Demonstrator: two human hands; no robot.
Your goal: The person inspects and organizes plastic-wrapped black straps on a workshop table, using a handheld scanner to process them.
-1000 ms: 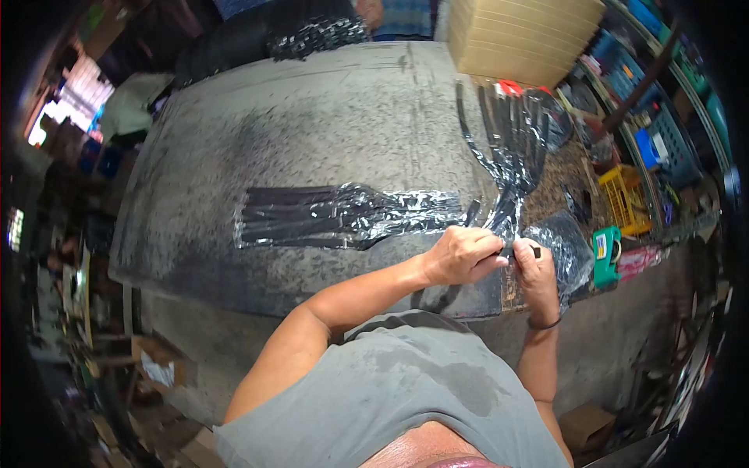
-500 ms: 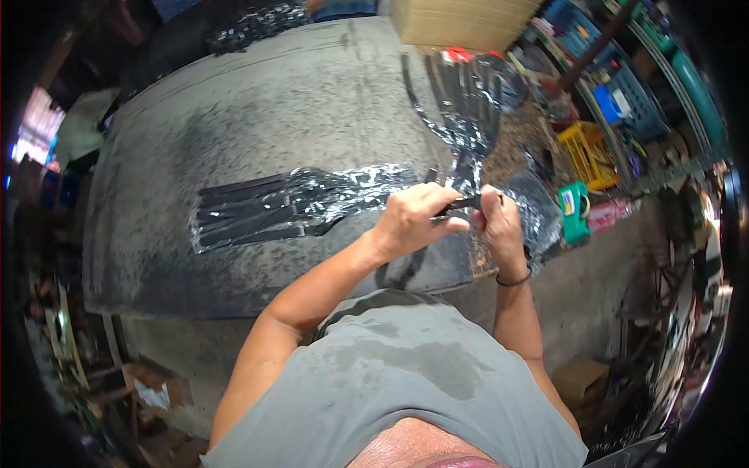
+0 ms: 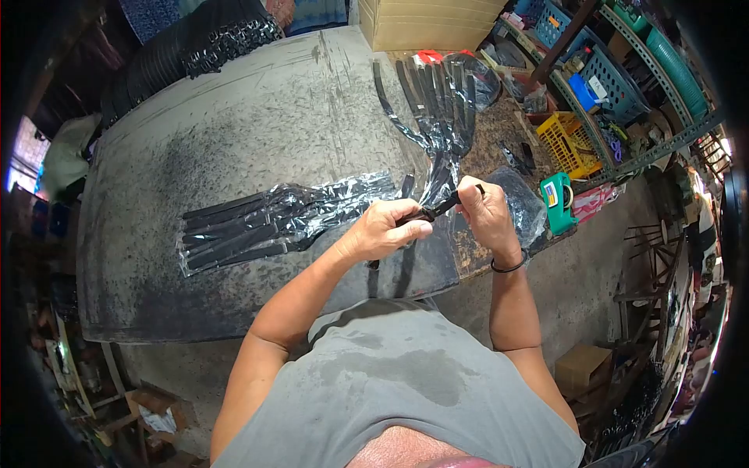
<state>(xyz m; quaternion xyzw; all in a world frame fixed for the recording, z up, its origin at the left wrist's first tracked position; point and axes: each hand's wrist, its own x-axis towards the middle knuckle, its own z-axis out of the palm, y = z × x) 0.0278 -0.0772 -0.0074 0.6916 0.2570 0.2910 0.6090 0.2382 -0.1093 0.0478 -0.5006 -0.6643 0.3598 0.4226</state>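
A dark strap (image 3: 443,207) is stretched between my hands at the table's front edge. My left hand (image 3: 388,229) is closed round its left part, and my right hand (image 3: 485,212) pinches its other end. Left of my hands, a bundle of black straps in clear plastic (image 3: 257,222) lies flat on the grey table (image 3: 226,140). Just beyond my hands, a second bundle of black straps (image 3: 445,117) in plastic fans out toward the back. Crumpled clear plastic (image 3: 516,204) lies to the right of my right hand.
A green tape dispenser (image 3: 557,204) stands at the table's right edge. Behind it are a yellow basket (image 3: 568,145) and a metal shelf with bins. A cardboard box (image 3: 433,23) stands at the back. A large pile of black straps (image 3: 187,58) lies at the back left.
The view has shifted slightly. My hands have moved a little apart, and more of the dark strap shows between them.
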